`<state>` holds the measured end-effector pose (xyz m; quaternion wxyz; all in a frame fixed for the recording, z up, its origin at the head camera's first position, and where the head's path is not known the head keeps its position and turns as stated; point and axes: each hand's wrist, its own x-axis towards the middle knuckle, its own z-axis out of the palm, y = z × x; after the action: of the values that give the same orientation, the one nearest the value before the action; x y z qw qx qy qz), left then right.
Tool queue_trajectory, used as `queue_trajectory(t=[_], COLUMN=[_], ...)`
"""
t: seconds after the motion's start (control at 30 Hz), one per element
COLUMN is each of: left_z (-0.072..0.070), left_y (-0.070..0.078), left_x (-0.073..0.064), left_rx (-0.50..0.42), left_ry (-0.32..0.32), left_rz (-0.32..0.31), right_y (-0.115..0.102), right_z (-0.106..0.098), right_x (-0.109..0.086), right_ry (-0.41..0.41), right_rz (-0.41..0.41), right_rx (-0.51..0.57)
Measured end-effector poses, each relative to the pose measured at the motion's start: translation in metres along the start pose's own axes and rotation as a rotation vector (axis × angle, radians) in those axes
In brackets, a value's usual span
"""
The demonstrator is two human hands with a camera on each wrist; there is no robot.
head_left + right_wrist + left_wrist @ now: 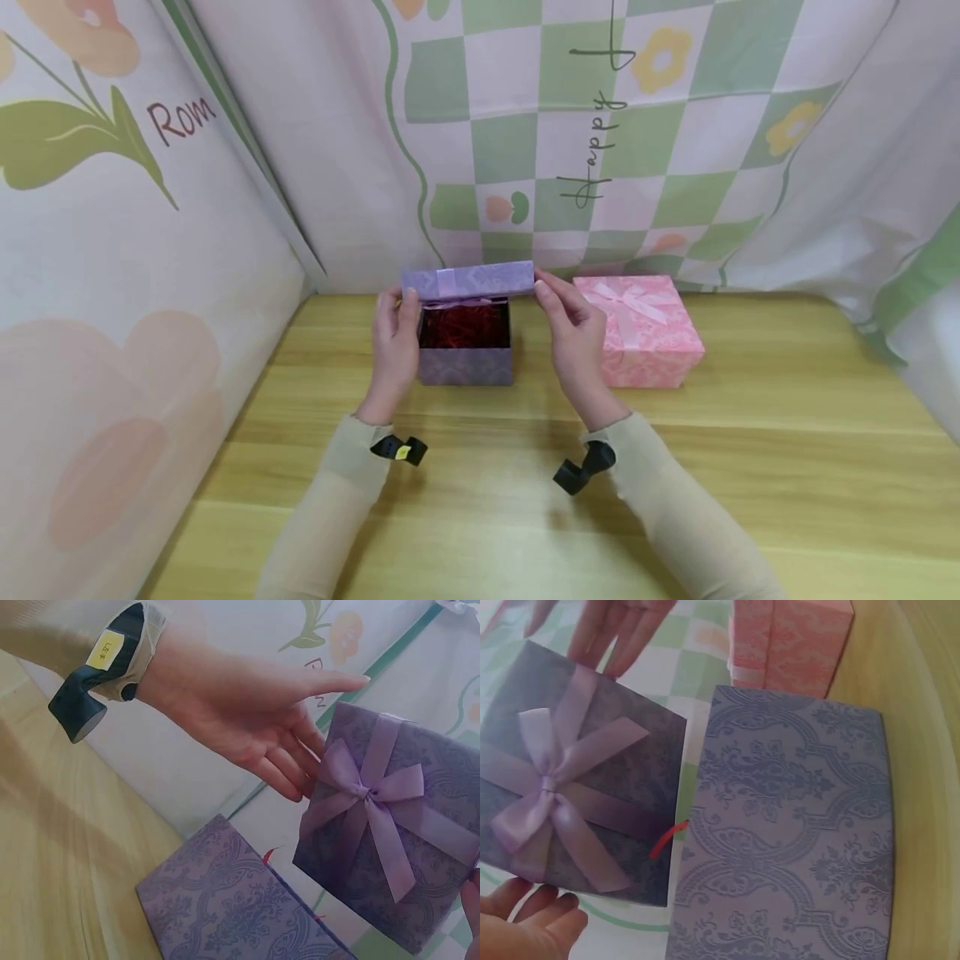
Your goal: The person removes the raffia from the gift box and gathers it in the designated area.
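Both hands hold a purple patterned box lid (480,281) by its two ends, above the back of its box. The lid is tilted up, its ribbon bow (547,784) facing the wrist cameras. My left hand (395,342) is at the lid's left end, thumb on the near edge. At the right end, my right hand (579,333) has thumb and fingertips on the corner. Below them the purple box (465,367) stands on the table without its lid, red shredded filler (461,327) showing inside. A red strand (274,853) sticks up over its rim.
A pink gift box (648,367) with a pink bow stands lidded to the right, close beside my right hand. The wooden table (480,508) meets a printed curtain (502,150) at the back and another on the left. Black devices are strapped on both wrists.
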<state>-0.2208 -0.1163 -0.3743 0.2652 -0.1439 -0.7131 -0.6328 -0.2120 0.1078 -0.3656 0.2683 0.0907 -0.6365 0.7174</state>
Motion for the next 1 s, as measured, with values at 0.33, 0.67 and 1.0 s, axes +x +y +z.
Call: queue_trajectory(t=[0.33,0.67,1.0], left_z=[0.0008,0.0017,-0.0027], left_y=[0.0028,0.0038,0.0043], left_x=[0.0003,-0.0014,-0.0024], left_rx=[-0.025,-0.035,-0.005], left_ry=[0.013,-0.006,-0.053], left_rz=[-0.085,-0.100,-0.084], right_y=[0.0020,0.0039,0.0032], right_z=[-0.0026,-0.0036,-0.0025], right_x=[0.0020,-0.0010,-0.0026], right_ry=[0.042,0.051,0.017], right_rz=[0.006,0.073,0.148], right_rx=[-0.010,-0.021,-0.033])
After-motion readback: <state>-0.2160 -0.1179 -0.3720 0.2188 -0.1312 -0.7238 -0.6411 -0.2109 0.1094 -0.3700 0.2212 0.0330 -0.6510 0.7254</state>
